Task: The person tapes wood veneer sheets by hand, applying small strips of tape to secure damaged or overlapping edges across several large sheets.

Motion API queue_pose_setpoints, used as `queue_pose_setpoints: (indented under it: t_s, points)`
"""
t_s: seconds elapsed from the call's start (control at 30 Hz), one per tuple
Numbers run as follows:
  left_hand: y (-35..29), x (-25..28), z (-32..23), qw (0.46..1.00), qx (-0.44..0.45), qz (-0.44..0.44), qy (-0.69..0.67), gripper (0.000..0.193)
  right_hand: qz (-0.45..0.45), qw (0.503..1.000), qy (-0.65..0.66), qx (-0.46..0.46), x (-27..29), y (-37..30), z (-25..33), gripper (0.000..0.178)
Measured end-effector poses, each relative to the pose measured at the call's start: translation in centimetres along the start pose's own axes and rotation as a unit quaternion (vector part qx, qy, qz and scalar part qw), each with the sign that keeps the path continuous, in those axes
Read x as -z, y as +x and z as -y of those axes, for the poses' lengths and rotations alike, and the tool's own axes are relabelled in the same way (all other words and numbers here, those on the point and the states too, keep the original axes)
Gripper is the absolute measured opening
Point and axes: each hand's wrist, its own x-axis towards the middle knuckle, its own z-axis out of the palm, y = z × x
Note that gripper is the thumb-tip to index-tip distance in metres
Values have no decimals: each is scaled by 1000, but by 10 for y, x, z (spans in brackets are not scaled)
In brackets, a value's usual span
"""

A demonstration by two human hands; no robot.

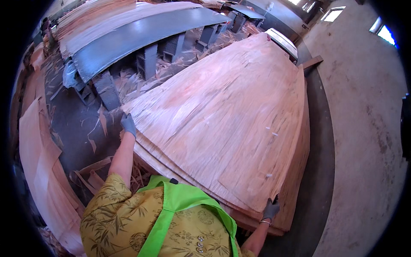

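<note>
Sheet (214, 124) lies atop the stack (295, 188) | my left hand (128, 124) pinches it at the stack's near-left corner, my right hand (270, 210) near the near-right | uneven pulling could split it

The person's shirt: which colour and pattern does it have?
Mustard-yellow shirt with dark leafy prints, shown in the head view.

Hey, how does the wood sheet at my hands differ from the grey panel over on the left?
The wood sheet is pinkish tan and streaked; the grey panel looks plain and shiny. The wood sheet lies on a stack of sheets, while the grey panel rests on upright blocks. Your left hand and right hand hold the wood sheet near its corners; neither touches the grey panel. Both are broad and thin.
</note>
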Motion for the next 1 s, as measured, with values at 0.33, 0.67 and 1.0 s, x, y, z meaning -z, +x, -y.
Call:
queue_pose_setpoints:
  t_s: [0.33,0.67,1.0]
  points:
    - [-5,31,37,996,7,-79,51,28,17,994,-107,-26,14,-1,10,34]
    - [-43,-20,-8,991,46,-37,117,27,25,999,-29,3,0,42,2,35]
    - [-64,25,11,962,237,101,-88,12,196,975,-17,-103,13,9,-130,53]
